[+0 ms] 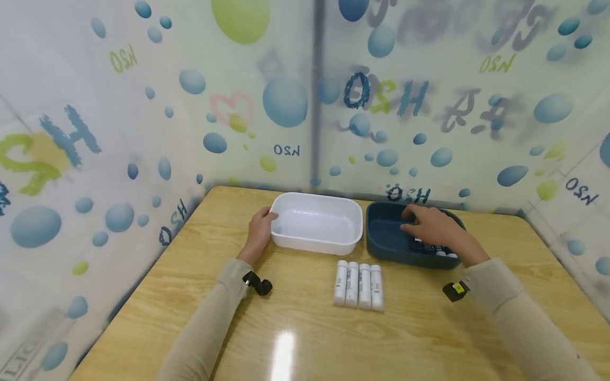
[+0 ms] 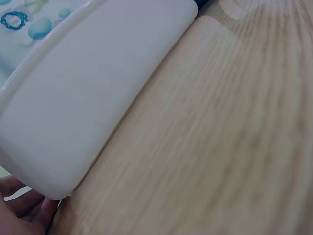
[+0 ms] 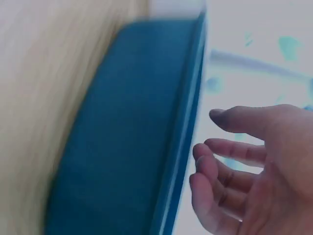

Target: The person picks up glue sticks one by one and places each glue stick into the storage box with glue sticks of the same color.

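Note:
A white plastic bin (image 1: 310, 245) stands at the back of the table, and my left hand (image 1: 259, 228) grips its left end, thumb over the rim and fingers along the outside. In the left wrist view those fingers (image 2: 30, 205) lie against the lower corner of the bin. My right hand (image 1: 432, 228) hovers over the dark blue bin (image 1: 388, 253) beside it, thumb and fingers apart and loosely bent, holding nothing. Several small dark and white items (image 1: 429, 247) lie in the right part of that bin, partly covered by the hand.
Several white tube-shaped bottles (image 1: 352, 286) lie side by side on the wooden table (image 1: 267, 328), in front of the gap between the bins. A patterned curtain wall (image 1: 295, 153) rises right behind the table's back edge.

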`<state>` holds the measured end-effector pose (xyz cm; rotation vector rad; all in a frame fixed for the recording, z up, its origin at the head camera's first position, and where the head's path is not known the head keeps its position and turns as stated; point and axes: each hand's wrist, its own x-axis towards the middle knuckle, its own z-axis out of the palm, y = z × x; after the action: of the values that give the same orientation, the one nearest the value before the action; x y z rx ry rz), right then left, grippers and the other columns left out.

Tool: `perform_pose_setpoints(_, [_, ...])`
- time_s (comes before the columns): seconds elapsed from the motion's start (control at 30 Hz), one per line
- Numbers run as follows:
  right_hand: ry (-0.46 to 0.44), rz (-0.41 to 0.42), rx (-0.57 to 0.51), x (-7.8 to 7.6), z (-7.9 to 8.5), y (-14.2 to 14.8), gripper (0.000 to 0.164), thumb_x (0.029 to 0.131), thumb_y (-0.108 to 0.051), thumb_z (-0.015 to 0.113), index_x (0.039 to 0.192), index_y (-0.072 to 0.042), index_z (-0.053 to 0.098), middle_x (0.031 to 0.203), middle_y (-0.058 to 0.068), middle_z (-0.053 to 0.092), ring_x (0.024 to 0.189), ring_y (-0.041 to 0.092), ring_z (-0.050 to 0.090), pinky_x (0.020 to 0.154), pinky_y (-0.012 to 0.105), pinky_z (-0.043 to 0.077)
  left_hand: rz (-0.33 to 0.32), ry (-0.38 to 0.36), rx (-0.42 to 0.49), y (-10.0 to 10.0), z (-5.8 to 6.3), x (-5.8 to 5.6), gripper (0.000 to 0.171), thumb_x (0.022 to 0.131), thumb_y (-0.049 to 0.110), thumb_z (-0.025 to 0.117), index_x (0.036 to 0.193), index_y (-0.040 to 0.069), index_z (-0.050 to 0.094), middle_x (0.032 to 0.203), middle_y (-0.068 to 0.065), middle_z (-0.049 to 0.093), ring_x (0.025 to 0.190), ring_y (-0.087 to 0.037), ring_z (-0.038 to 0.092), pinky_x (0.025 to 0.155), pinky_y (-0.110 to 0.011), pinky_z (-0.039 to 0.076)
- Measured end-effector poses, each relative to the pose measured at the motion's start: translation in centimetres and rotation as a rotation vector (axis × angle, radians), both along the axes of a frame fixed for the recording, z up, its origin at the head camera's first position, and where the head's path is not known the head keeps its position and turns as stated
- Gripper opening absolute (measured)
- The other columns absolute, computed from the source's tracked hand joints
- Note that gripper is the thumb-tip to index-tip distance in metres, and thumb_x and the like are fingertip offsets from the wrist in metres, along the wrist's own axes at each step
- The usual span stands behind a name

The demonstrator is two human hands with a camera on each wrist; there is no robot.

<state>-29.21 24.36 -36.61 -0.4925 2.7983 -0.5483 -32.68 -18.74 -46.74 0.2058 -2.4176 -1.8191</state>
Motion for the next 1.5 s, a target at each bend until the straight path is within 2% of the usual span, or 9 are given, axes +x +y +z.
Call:
perform_pose_setpoints(0.13, [0.077, 0.033, -0.077, 3.4, 1.1, -1.4, 0.04, 0.103, -0.029, 0.062, 0.135, -0.006, 0.057, 0.082, 0.006, 0.068, 0.059, 0.018, 0.061, 0.055, 0.034, 0.049, 0.008, 0.013, 0.006, 0.0, 0.5, -0.4, 0.051, 0.1, 0.026, 0.05, 0.145, 0.002, 0.056, 0.151, -0.019, 0.055, 0.139, -0.036, 0.054, 0.118, -0.049, 0.044])
perform_pose_setpoints(0.23, [0.093, 0.086, -0.108, 4.9, 1.4, -2.6, 0.037, 0.102, -0.03, 0.064, 0.132, -0.007, 0.06, 0.081, 0.004, 0.068, 0.059, 0.016, 0.059, 0.057, 0.031, 0.048, 0.024, 0.01, 0.026, -0.4, 0.6, -0.4, 0.051, 0.1, 0.025, 0.05, 0.145, 0.001, 0.055, 0.152, -0.019, 0.055, 0.139, -0.035, 0.053, 0.118, -0.049, 0.043])
perform_pose_setpoints(0.4, [0.039, 0.132, -0.122, 6.2, 0.4, -3.7, 0.037, 0.101, -0.03, 0.065, 0.131, -0.008, 0.06, 0.083, 0.003, 0.069, 0.063, 0.012, 0.057, 0.061, 0.029, 0.049, 0.029, -0.01, 0.038, -0.8, 0.5, 0.0, 0.05, 0.101, 0.024, 0.049, 0.145, 0.0, 0.054, 0.154, -0.019, 0.053, 0.14, -0.036, 0.052, 0.119, -0.05, 0.042])
perform_pose_setpoints(0.57, [-0.078, 0.1, -0.17, 7.2, -1.2, -3.5, 0.043, 0.101, -0.032, 0.065, 0.135, -0.006, 0.056, 0.083, 0.006, 0.068, 0.06, 0.015, 0.059, 0.058, 0.031, 0.052, 0.001, -0.019, 0.021, 0.1, 0.2, -0.1, 0.05, 0.102, 0.023, 0.049, 0.146, 0.001, 0.054, 0.153, -0.02, 0.053, 0.141, -0.036, 0.052, 0.119, -0.05, 0.042])
perform_pose_setpoints(0.77, [-0.161, 0.055, -0.199, 7.6, -2.4, -4.0, 0.051, 0.101, -0.038, 0.066, 0.138, -0.006, 0.054, 0.088, 0.009, 0.068, 0.062, 0.018, 0.062, 0.058, 0.032, 0.056, -0.006, -0.009, 0.008, 0.6, 0.0, -0.2, 0.05, 0.1, 0.025, 0.051, 0.144, 0.002, 0.057, 0.151, -0.019, 0.055, 0.139, -0.036, 0.053, 0.118, -0.05, 0.043])
perform_pose_setpoints(0.9, [-0.192, 0.05, -0.225, 7.4, -3.1, -4.2, 0.05, 0.101, -0.037, 0.065, 0.139, -0.006, 0.053, 0.088, 0.009, 0.067, 0.064, 0.02, 0.063, 0.058, 0.033, 0.057, -0.011, 0.0, 0.01, 0.4, -0.1, -0.3, 0.05, 0.1, 0.025, 0.05, 0.144, 0.002, 0.056, 0.151, -0.019, 0.056, 0.138, -0.036, 0.053, 0.118, -0.05, 0.043])
perform_pose_setpoints(1.2, [-0.26, 0.025, -0.19, 7.4, -4.3, -4.4, 0.057, 0.099, -0.038, 0.067, 0.143, -0.004, 0.054, 0.081, 0.005, 0.066, 0.063, 0.018, 0.061, 0.059, 0.033, 0.056, -0.01, -0.014, 0.014, 0.0, -0.3, -0.2, 0.051, 0.101, 0.025, 0.05, 0.146, 0.003, 0.055, 0.152, -0.019, 0.055, 0.14, -0.036, 0.053, 0.118, -0.049, 0.043])
perform_pose_setpoints(1.5, [-0.201, 0.072, -0.131, 7.0, -5.0, -4.7, 0.06, 0.098, -0.039, 0.068, 0.142, -0.001, 0.054, 0.062, 0.001, 0.061, 0.052, 0.012, 0.054, 0.057, 0.029, 0.046, 0.006, -0.007, 0.009, 0.0, 0.0, -0.2, 0.053, 0.099, 0.025, 0.05, 0.146, 0.002, 0.055, 0.152, -0.019, 0.055, 0.139, -0.036, 0.053, 0.118, -0.049, 0.043])
